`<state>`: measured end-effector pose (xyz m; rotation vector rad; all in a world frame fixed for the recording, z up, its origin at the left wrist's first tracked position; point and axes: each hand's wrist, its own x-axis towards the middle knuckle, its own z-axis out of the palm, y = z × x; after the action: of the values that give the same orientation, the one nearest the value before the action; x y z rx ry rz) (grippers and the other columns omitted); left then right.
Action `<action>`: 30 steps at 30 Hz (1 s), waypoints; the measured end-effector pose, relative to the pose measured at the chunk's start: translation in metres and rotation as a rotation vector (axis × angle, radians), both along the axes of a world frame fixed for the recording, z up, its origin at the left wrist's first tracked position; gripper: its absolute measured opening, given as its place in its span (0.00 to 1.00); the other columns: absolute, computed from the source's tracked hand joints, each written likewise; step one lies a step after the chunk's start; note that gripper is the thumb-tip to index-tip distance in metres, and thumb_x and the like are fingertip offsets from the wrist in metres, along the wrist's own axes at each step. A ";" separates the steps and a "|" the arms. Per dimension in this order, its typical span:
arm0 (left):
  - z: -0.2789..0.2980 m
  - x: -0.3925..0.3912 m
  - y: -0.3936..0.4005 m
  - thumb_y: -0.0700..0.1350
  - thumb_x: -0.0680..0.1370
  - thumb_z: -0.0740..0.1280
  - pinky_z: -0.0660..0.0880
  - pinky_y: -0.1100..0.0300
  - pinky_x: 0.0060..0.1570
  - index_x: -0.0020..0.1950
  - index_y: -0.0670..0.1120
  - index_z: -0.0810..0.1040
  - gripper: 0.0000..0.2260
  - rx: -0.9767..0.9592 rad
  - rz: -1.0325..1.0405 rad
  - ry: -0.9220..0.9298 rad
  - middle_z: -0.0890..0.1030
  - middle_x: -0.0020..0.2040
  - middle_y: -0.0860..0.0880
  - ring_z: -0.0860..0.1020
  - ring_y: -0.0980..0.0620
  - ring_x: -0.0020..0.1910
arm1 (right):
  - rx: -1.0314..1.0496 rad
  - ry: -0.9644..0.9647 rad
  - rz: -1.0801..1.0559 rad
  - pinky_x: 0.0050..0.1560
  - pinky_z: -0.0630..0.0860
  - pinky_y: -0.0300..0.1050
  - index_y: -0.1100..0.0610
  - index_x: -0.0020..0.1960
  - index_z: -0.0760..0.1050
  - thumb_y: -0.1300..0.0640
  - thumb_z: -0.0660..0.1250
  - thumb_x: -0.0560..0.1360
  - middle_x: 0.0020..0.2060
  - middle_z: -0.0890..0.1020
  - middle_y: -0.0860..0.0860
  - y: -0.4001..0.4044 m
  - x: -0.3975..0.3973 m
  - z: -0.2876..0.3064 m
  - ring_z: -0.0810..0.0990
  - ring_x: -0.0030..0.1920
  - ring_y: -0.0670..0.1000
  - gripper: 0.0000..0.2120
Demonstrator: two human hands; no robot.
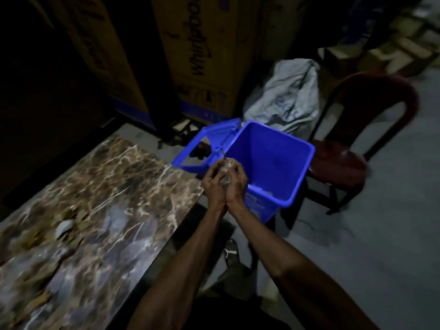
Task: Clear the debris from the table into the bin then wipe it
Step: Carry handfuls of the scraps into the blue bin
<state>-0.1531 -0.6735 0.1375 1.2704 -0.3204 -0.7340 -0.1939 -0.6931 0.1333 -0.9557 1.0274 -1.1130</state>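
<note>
2 hands, left hand (212, 181) and right hand (237, 183), cup a clump of debris (227, 171) together, fingers curled around it, over the open blue bin (266, 160) beside the marble table (95, 210).

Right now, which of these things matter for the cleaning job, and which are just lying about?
Part of the job:
- blue bin, lid open
- debris held by both hands, left hand and right hand, at the bin's near rim
- marble table
- pale scrap on the table

Just lying about:
- red chair
- grey cloth
- cardboard boxes
- sandal
</note>
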 end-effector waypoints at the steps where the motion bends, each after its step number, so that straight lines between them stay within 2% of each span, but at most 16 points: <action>1: -0.005 -0.008 -0.022 0.26 0.76 0.63 0.77 0.68 0.53 0.65 0.30 0.78 0.17 -0.012 -0.036 0.036 0.83 0.58 0.40 0.84 0.62 0.49 | 0.003 0.004 -0.037 0.54 0.77 0.37 0.55 0.56 0.80 0.58 0.66 0.79 0.51 0.85 0.49 -0.020 -0.008 -0.004 0.83 0.51 0.44 0.08; 5: -0.020 -0.036 -0.103 0.26 0.76 0.63 0.78 0.64 0.55 0.64 0.32 0.78 0.16 -0.027 -0.158 0.166 0.83 0.58 0.38 0.84 0.53 0.51 | 0.045 0.062 -0.204 0.55 0.79 0.46 0.53 0.55 0.81 0.52 0.67 0.74 0.52 0.86 0.51 -0.093 -0.037 -0.019 0.83 0.53 0.52 0.12; 9: -0.028 -0.059 -0.161 0.27 0.77 0.64 0.78 0.64 0.53 0.62 0.35 0.81 0.16 -0.008 -0.198 0.262 0.86 0.54 0.44 0.84 0.54 0.50 | 0.096 0.103 -0.251 0.55 0.79 0.47 0.57 0.58 0.81 0.56 0.66 0.77 0.55 0.85 0.57 -0.156 -0.059 -0.029 0.83 0.54 0.56 0.12; 11: -0.033 -0.064 -0.188 0.27 0.77 0.64 0.78 0.65 0.51 0.63 0.33 0.80 0.16 0.009 -0.218 0.277 0.85 0.54 0.43 0.85 0.55 0.50 | 0.124 0.128 -0.283 0.54 0.80 0.49 0.57 0.58 0.81 0.55 0.66 0.76 0.56 0.85 0.58 -0.181 -0.065 -0.034 0.84 0.53 0.55 0.13; 14: -0.040 -0.064 -0.219 0.27 0.76 0.64 0.78 0.66 0.51 0.63 0.31 0.80 0.16 0.053 -0.211 0.273 0.85 0.54 0.41 0.85 0.57 0.48 | 0.144 0.148 -0.282 0.50 0.80 0.43 0.57 0.59 0.81 0.58 0.66 0.79 0.53 0.86 0.55 -0.208 -0.068 -0.039 0.84 0.50 0.50 0.10; 17: -0.053 -0.057 -0.243 0.26 0.76 0.64 0.78 0.67 0.49 0.62 0.31 0.80 0.15 0.093 -0.169 0.292 0.84 0.53 0.42 0.85 0.59 0.46 | 0.180 0.200 -0.247 0.48 0.79 0.40 0.59 0.59 0.80 0.61 0.65 0.81 0.50 0.85 0.53 -0.234 -0.062 -0.047 0.84 0.46 0.46 0.09; 20: -0.064 -0.052 -0.270 0.25 0.75 0.64 0.78 0.64 0.48 0.60 0.33 0.80 0.15 0.121 -0.133 0.322 0.85 0.48 0.46 0.84 0.58 0.43 | 0.217 0.243 -0.197 0.51 0.81 0.48 0.54 0.58 0.80 0.51 0.65 0.78 0.52 0.86 0.54 -0.257 -0.058 -0.058 0.84 0.49 0.51 0.13; 22: -0.070 -0.050 -0.286 0.25 0.75 0.63 0.79 0.64 0.45 0.60 0.35 0.80 0.16 0.140 -0.106 0.358 0.85 0.46 0.47 0.84 0.57 0.42 | 0.229 0.264 -0.154 0.51 0.80 0.50 0.53 0.58 0.79 0.48 0.63 0.79 0.52 0.85 0.54 -0.274 -0.060 -0.071 0.83 0.49 0.53 0.13; 25: -0.086 -0.048 -0.304 0.26 0.76 0.61 0.80 0.58 0.50 0.61 0.34 0.80 0.16 0.158 -0.055 0.358 0.84 0.52 0.42 0.83 0.50 0.47 | 0.256 0.306 -0.052 0.51 0.79 0.48 0.57 0.60 0.78 0.55 0.59 0.86 0.52 0.84 0.54 -0.303 -0.068 -0.086 0.83 0.48 0.50 0.11; 27: -0.100 -0.048 -0.312 0.26 0.77 0.60 0.79 0.58 0.51 0.62 0.34 0.80 0.17 0.194 -0.001 0.335 0.84 0.53 0.43 0.83 0.52 0.47 | 0.276 0.352 0.050 0.50 0.79 0.42 0.60 0.62 0.78 0.58 0.57 0.87 0.51 0.83 0.53 -0.326 -0.076 -0.102 0.83 0.46 0.45 0.12; 28: -0.108 -0.047 -0.317 0.25 0.77 0.60 0.79 0.60 0.49 0.61 0.36 0.81 0.17 0.217 0.035 0.333 0.84 0.53 0.45 0.82 0.54 0.46 | 0.283 0.362 0.095 0.51 0.78 0.41 0.61 0.62 0.77 0.58 0.56 0.86 0.51 0.83 0.53 -0.337 -0.080 -0.107 0.82 0.47 0.46 0.13; 30: -0.124 -0.046 -0.325 0.25 0.76 0.62 0.80 0.59 0.51 0.58 0.40 0.82 0.18 0.255 0.115 0.316 0.85 0.53 0.47 0.83 0.51 0.49 | 0.315 0.361 0.176 0.50 0.78 0.41 0.61 0.63 0.76 0.59 0.57 0.85 0.52 0.82 0.54 -0.360 -0.089 -0.120 0.81 0.48 0.49 0.13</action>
<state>-0.1988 -0.9989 0.0140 1.3736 0.1066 -0.8812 -0.2830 -1.0528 0.0138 -0.9865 1.3375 -0.6196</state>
